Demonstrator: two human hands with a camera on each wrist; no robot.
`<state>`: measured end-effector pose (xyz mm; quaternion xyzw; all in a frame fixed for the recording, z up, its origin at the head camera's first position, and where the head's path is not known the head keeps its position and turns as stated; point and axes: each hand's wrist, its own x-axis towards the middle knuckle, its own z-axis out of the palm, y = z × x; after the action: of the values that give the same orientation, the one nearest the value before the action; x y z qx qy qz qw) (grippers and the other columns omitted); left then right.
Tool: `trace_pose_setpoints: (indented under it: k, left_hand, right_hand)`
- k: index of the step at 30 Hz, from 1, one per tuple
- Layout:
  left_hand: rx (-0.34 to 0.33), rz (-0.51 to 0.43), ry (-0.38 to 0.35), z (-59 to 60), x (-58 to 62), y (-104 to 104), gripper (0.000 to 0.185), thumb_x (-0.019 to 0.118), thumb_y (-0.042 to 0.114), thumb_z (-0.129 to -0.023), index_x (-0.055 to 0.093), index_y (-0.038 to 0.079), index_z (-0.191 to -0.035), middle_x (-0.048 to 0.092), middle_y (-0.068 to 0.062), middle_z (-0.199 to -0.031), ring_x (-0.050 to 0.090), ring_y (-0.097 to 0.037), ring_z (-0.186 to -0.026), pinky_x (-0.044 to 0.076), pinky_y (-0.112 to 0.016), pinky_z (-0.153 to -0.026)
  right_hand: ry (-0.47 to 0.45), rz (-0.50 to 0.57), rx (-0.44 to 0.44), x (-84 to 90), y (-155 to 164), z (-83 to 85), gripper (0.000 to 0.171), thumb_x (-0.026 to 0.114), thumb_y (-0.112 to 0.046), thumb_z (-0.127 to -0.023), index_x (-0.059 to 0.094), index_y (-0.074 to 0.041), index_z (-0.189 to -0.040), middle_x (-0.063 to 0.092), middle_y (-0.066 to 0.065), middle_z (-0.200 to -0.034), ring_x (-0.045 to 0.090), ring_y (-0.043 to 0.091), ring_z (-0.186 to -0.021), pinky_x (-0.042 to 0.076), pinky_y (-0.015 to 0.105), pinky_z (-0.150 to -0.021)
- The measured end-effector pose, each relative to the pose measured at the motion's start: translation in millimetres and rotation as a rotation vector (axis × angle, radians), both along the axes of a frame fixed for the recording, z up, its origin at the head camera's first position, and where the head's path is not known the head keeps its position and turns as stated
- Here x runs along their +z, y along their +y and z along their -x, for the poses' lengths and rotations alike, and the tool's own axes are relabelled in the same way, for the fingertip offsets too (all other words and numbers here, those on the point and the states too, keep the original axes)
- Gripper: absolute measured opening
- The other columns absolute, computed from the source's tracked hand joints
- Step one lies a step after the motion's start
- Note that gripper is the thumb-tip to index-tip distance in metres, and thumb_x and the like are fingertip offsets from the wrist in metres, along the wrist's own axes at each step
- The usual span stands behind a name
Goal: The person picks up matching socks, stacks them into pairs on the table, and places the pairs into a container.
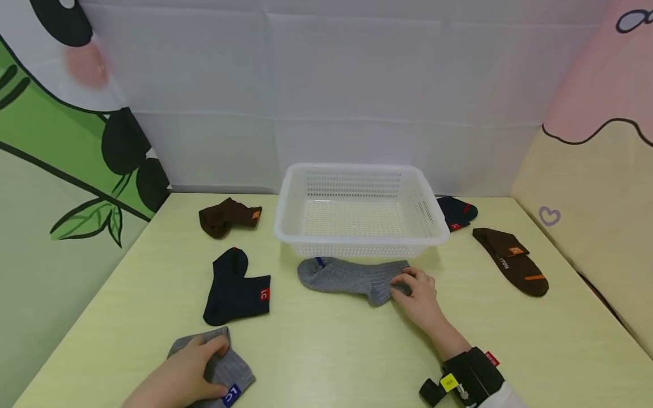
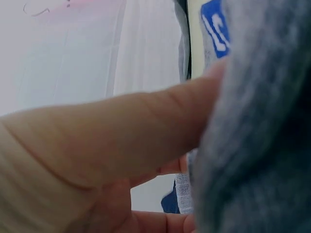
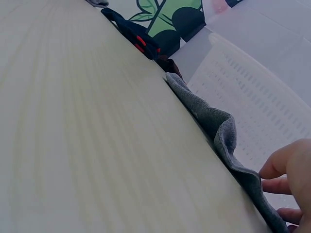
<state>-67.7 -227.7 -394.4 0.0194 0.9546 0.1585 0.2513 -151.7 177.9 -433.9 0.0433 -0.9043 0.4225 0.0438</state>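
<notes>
While lying flat at centre frame below the white basket [image 1: 357,170], looking soft, light and limp: grey sock [image 1: 347,277], being pinched at its cuff by right hand [image 1: 415,294]. Gripping folded grey sock [image 1: 224,371] at lower left: left hand [image 1: 183,374].

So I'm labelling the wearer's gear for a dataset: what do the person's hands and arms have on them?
Both hands are bare, no gloves or rings visible. The right hand has a black strap-on wrist device carrying a small yellow tag and a red tab, with a white sleeve edge behind it. The left hand shows nothing worn within the frame.
</notes>
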Motion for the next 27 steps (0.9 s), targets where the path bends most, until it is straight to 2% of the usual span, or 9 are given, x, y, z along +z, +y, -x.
trace_pose_setpoints:
  k: [9, 14, 23, 27]
  left_hand:
    - [-0.074, -0.054, 0.018, 4.8, 6.3, 32, 0.048, 0.087, 0.034, -0.062, 0.055, 0.025, -0.097, 0.049, -0.008, -0.098, 0.048, -0.022, -0.08, 0.046, -0.043, -0.073]
    - [-0.137, -0.086, 0.046, 5.9, 6.1, 46, 0.049, 0.086, 0.034, -0.064, 0.056, 0.023, -0.101, 0.047, -0.007, -0.095, 0.047, -0.022, -0.079, 0.045, -0.043, -0.072]
    - [-0.178, -0.102, 0.047, 7.5, 5.2, 53, 0.051, 0.084, 0.035, -0.066, 0.057, 0.021, -0.107, 0.048, -0.007, -0.098, 0.048, -0.021, -0.08, 0.046, -0.044, -0.073]
    - [-0.222, -0.116, 0.053, 7.9, 5.3, 58, 0.052, 0.084, 0.035, -0.067, 0.056, 0.021, -0.108, 0.048, -0.007, -0.098, 0.048, -0.022, -0.08, 0.047, -0.045, -0.072]
  right_hand:
    - [-0.005, -0.003, 0.0, 0.7, 2, -0.2, 0.011, 0.062, -0.008, -0.088, 0.066, -0.002, -0.096, 0.041, 0.026, -0.133, 0.021, 0.047, -0.127, 0.015, 0.064, -0.097]
    - [-0.013, -0.003, 0.001, 0.3, 1, -0.2, 0.011, 0.062, -0.008, -0.088, 0.065, -0.003, -0.097, 0.04, 0.026, -0.134, 0.021, 0.047, -0.127, 0.015, 0.064, -0.096]
    - [-0.008, -0.018, -0.004, -1.3, 1, 1.8, 0.011, 0.062, -0.01, -0.088, 0.066, -0.004, -0.096, 0.041, 0.025, -0.133, 0.021, 0.047, -0.128, 0.016, 0.063, -0.096]
    - [-0.006, -0.022, -0.005, -2.6, 1, 2.0, 0.011, 0.063, -0.01, -0.088, 0.066, -0.004, -0.096, 0.042, 0.025, -0.133, 0.022, 0.046, -0.127, 0.017, 0.063, -0.096]
